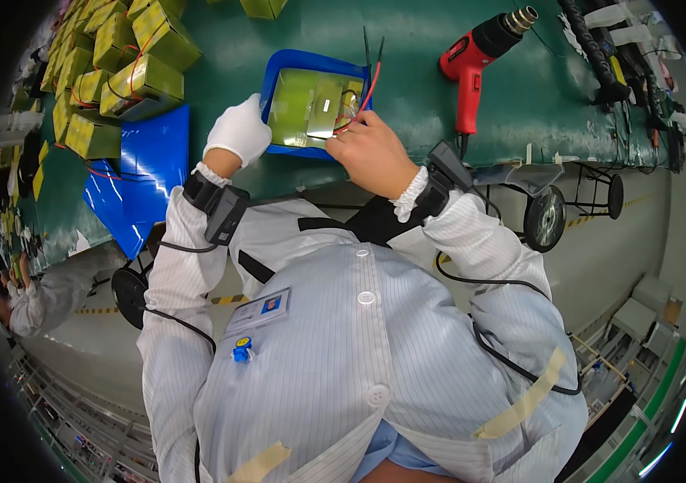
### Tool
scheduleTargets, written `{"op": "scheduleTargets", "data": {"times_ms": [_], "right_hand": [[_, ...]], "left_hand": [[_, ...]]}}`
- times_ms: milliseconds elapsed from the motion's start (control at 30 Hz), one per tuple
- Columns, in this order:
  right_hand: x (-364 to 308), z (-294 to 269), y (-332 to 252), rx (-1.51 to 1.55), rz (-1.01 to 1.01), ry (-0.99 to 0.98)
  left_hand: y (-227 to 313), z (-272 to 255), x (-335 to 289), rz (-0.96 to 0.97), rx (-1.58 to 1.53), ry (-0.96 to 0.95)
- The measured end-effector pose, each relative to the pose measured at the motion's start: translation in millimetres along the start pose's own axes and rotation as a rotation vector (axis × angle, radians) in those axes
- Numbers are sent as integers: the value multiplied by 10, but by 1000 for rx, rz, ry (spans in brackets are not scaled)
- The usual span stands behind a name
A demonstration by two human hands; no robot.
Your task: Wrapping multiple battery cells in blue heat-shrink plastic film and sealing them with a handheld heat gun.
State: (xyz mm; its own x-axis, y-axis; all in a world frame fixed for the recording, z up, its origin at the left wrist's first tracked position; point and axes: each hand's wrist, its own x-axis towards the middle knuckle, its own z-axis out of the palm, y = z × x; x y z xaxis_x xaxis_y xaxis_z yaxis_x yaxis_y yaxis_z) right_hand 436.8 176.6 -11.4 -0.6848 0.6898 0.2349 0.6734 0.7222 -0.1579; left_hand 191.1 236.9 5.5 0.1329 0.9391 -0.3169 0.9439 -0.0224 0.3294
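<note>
A blue tray [285, 58] lies near the table's front edge. In it rests a yellow-green battery pack [290, 92], with a glossy, translucent plate [323, 113] bearing a small white label on its right part. A red wire [374, 80] and black wires curve out past the tray's right rim. My left hand [240, 131], in a white glove, is closed at the tray's left rim; its fingertips are hidden. My right hand [369, 154], bare, has its fingers pinched together at the pack's near right corner, beside the wires. What lies between them is hidden.
A red and black heat gun [471, 68] lies to the right, its cord dropping over the front edge. Several yellow-green packs [146, 80] with wires are piled at the left, beside blue sheets [154, 165]. Black cables [588, 48] run along the right. A person [45, 302] works at far left.
</note>
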Motion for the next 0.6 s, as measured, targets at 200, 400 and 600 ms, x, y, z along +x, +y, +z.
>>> {"op": "scheduleTargets", "data": {"times_ms": [200, 400, 600], "right_hand": [[-113, -33, 34, 32, -53, -9], [-24, -51, -96, -103, 3, -45], [-385, -415, -30, 441, 335, 516]], "left_hand": [[114, 29, -44, -15, 66, 0], [-17, -23, 101, 65, 44, -71], [-96, -214, -134, -71, -516, -116]]}}
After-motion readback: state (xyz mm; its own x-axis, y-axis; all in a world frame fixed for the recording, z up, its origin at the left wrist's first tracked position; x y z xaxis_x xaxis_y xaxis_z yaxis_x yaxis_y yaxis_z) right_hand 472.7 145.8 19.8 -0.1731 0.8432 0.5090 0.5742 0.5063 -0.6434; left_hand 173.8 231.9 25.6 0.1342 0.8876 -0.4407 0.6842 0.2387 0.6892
